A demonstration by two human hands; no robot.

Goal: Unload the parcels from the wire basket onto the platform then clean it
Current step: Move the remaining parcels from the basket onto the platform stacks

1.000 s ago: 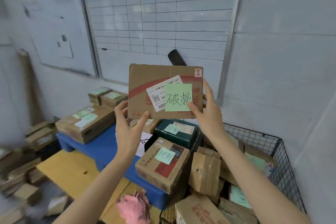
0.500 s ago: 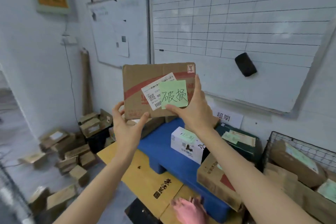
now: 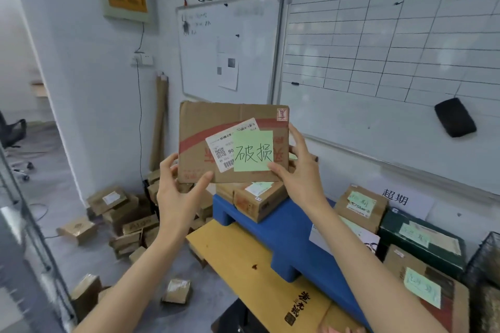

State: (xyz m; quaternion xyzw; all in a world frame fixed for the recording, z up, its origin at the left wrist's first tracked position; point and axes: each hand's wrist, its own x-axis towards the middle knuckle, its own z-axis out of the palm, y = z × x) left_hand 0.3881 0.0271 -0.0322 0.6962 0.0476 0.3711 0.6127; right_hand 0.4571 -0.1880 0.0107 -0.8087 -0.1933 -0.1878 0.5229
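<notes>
Brown flat cardboard parcel with a green sticky note was held upright at frame centre, left hand grasping its lower left corner and right hand its right edge. It hung above the blue plastic platform; the black wire basket sat at lower right. Lowering it flat beside the boxed brown parcel would probably suit, keeping both grips until it rested

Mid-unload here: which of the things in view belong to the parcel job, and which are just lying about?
Job:
held parcel with green note, gripped by left hand and right hand
blue platform
parcels on the platform
wire basket, only its edge in view

Lying about:
boxes on the floor
whiteboards
black eraser
office chair
</notes>
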